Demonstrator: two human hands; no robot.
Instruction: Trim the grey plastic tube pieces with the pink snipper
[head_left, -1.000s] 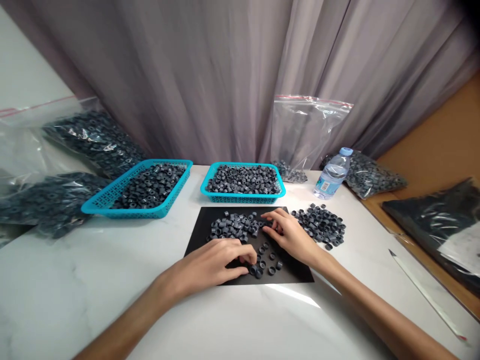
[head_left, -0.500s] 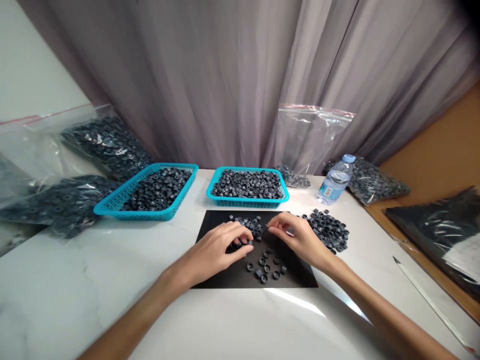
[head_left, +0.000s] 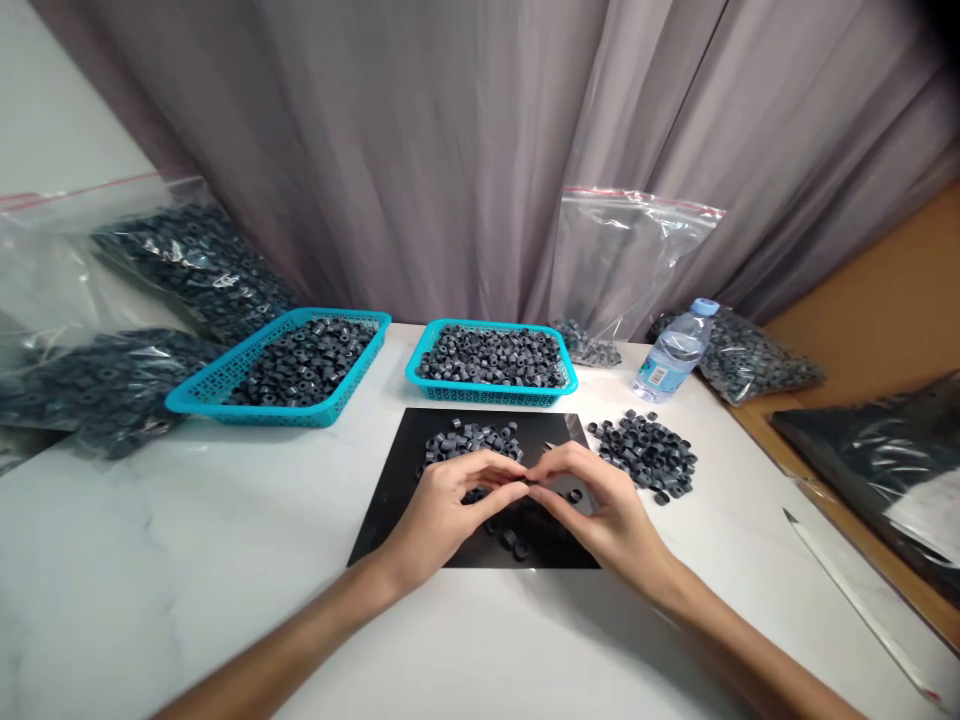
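Covering most of the view's lower half, a white marbled table [head_left: 255,530] stands before a grey curtain [head_left: 420,170], with a brown panel [head_left: 892,250] at the right. A black mat [head_left: 386,505] lies near the table's front edge, bearing a heap of small grey caps [head_left: 476,438] and a few loose ones nearer the person. Behind it sit two blue baskets [head_left: 491,396] filled with dark parts; just right of the mat is a second heap [head_left: 649,455] on the bare table. Farther back stand a clear zip bag [head_left: 607,250] and a water bottle [head_left: 673,355], while stuffed bags [head_left: 199,265] crowd the left side. Above the mat, the left hand [head_left: 450,495] and right hand [head_left: 611,495] meet, thumb and forefinger of each closed on one small dark piece [head_left: 529,482], whose shape is hard to make out because the fingertips hide most of it. Half a second ago the hands were apart, the left curled over the caps and the right pinched beside them; now they have come together, covering some of the loose caps.
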